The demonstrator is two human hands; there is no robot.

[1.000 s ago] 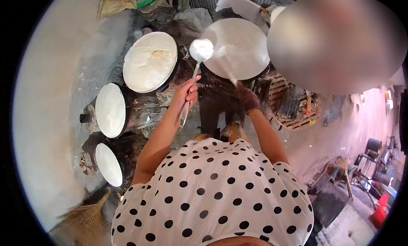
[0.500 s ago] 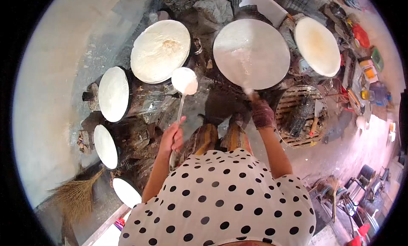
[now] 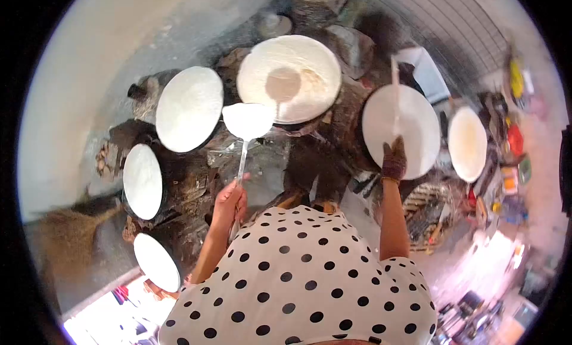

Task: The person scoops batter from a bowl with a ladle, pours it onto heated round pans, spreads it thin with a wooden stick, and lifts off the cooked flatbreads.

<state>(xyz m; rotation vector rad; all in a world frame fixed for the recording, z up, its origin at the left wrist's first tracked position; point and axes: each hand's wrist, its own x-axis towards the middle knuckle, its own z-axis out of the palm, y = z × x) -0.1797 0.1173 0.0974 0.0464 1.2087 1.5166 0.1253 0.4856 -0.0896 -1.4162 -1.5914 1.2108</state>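
Note:
My left hand (image 3: 229, 203) is wrapped round the long handle of a ladle (image 3: 248, 120), whose wide bowl looks pale with white batter. The bowl is above the front edge of a round griddle (image 3: 290, 44) coated with a pale layer, and casts a round shadow on it. My right hand (image 3: 394, 159), in a dark knitted glove, grips a long, pale, flat stick (image 3: 395, 98). The stick extends away from me over another round griddle (image 3: 420, 127) with a smooth greyish-white surface. Whether the stick touches that surface, I cannot tell.
More round, pale-coated griddles (image 3: 189, 110) curve round to my left, and one (image 3: 468, 144) stands at the far right. A slatted round rack (image 3: 424, 197) lies near my right forearm. At the left wall is a straw broom (image 3: 71, 232); a white sheet-like piece (image 3: 424, 71) lies behind.
My view has turned left, so the griddles appear farther right. The ladle has moved towards the coated griddle. My gloved hand has moved forward over the greyish griddle, with the stick pointing away.

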